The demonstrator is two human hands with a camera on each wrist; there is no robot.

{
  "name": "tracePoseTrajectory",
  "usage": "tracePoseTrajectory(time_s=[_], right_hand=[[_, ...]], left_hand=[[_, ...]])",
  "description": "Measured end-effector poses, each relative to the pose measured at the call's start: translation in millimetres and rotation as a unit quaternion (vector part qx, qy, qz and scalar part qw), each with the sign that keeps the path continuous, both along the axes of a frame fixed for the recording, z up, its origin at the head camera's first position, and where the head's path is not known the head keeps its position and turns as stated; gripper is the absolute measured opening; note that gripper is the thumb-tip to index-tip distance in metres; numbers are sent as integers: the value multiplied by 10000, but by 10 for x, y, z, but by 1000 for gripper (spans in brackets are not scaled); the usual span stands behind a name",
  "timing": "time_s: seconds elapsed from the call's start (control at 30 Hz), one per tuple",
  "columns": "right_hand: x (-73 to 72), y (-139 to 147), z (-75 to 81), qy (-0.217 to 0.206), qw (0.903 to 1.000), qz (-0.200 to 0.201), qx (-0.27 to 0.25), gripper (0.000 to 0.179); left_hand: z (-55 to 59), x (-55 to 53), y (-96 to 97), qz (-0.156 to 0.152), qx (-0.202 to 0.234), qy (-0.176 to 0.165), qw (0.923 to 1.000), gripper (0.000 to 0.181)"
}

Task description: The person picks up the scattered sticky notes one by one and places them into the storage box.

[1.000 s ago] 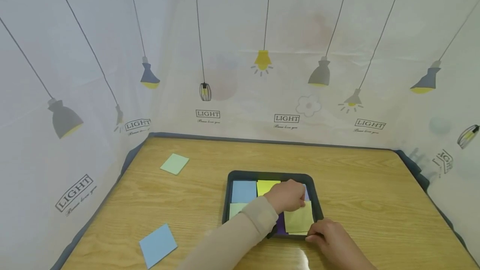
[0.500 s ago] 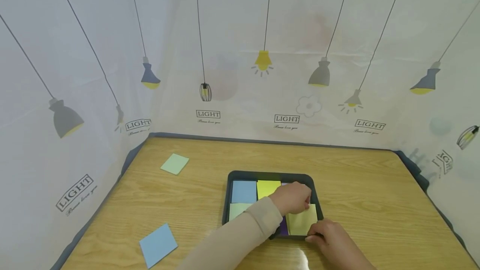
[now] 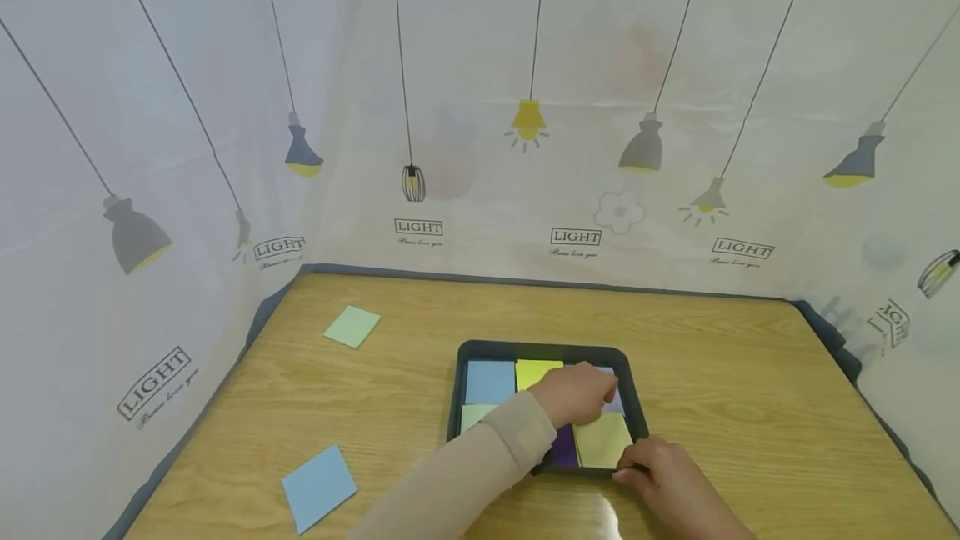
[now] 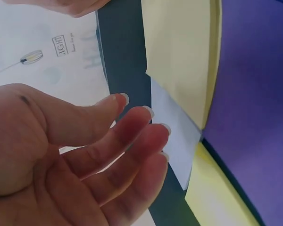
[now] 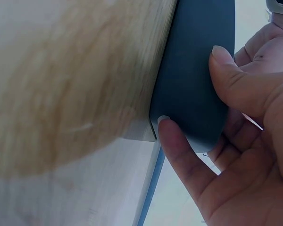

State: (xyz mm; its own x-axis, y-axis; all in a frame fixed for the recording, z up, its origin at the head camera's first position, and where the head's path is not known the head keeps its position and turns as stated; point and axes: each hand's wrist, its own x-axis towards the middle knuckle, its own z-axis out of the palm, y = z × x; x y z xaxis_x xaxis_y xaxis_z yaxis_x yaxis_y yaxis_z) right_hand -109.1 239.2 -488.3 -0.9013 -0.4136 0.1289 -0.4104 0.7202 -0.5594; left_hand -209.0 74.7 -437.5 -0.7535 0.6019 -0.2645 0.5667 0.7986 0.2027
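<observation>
A dark tray (image 3: 540, 351) holds several sticky note pads. My left hand (image 3: 577, 392) is over its far right part, fingers loosely bent with nothing between them, as the left wrist view shows. Nearest to that hand are a lavender pad (image 3: 614, 400), partly covered by it, and a pale yellow pad (image 3: 604, 442) in the near right corner. A dark purple pad (image 3: 566, 447) lies beside the pale yellow one. My right hand (image 3: 663, 477) grips the tray's near right corner, its thumb against the dark outer wall (image 5: 193, 70) in the right wrist view.
Farther left in the tray lie a blue pad (image 3: 491, 382), a bright yellow pad (image 3: 537, 371) and a pale green pad (image 3: 477, 417). Outside it, a green pad (image 3: 352, 327) and a blue pad (image 3: 319, 487) rest on the wooden table (image 3: 405, 373). A printed curtain (image 3: 480, 290) surrounds the table.
The pale yellow pad has shifted right and toward the near edge, settling in the corner. My left hand moved right, then back left, off the pad. The right hand stayed at the tray's corner.
</observation>
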Motion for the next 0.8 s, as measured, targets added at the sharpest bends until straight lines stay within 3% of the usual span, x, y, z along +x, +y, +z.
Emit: tracePoseTrajectory(time_s=[0.3,0.8], right_hand=[[3,-5,-3,89,9999,-44,56,11],[-9,-14,-4,-37,9999,-50,136,11]], left_hand=[[83,0,-157,128,239,-55,9996,14],[193,47,-635,297,691,-68,9971,10]])
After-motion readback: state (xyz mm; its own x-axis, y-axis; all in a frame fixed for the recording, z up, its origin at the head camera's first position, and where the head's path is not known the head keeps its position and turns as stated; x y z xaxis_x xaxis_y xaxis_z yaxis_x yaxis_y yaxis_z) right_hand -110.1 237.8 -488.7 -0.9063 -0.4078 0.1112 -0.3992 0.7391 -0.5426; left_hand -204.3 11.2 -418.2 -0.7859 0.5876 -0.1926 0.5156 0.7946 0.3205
